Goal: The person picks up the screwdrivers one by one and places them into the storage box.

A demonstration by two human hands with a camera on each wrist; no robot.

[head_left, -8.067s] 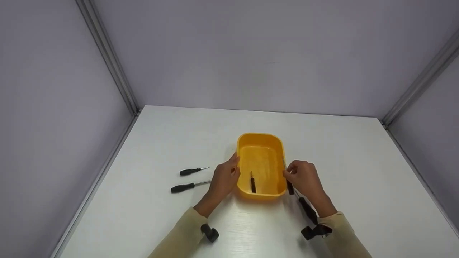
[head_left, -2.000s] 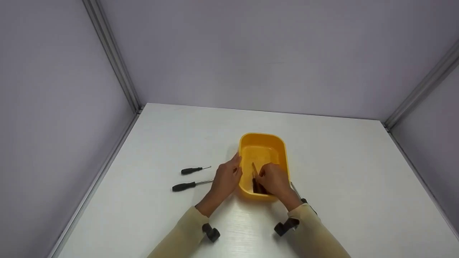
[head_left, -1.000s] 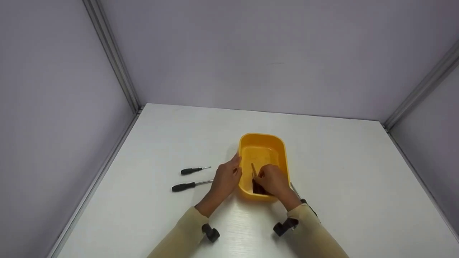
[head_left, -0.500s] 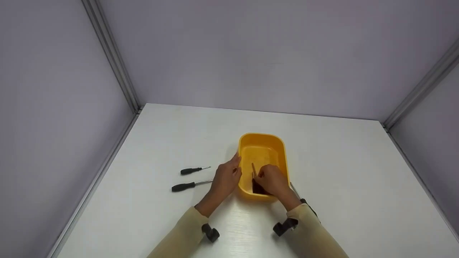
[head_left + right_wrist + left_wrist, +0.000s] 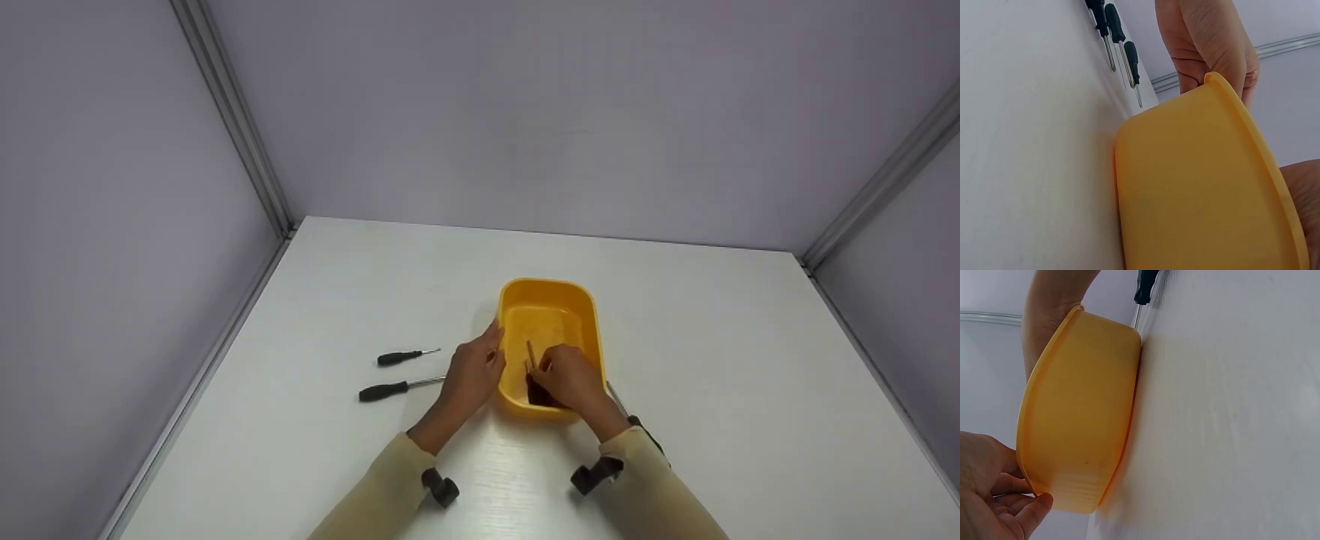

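The yellow tub (image 5: 550,315) is sitting at the centre of the white table (image 5: 712,337), and inside it, at its 6 o'clock end, the right hand (image 5: 571,376) is pinching a dark-handled screwdriver (image 5: 531,358) whose shaft is pointing toward 12 o'clock. The left hand (image 5: 471,373) is resting against the tub's 9 o'clock wall, fingers straight and steadying it rather than curling round anything.

To do this step well, I judge the right hand should be lowering the tool until it is lying flat on the tub floor before letting go, while the left is keeping its light brace so the tub is not sliding.

Two more screwdrivers (image 5: 397,373) are lying side by side at 9 o'clock of the tub, and another (image 5: 621,405) is lying at 5 o'clock (partly hidden by the right wrist).

Against the oldest frame, the right hand is now working inside the tub instead of outside its 3 o'clock rim — over the last two seconds almost nothing is shifting.
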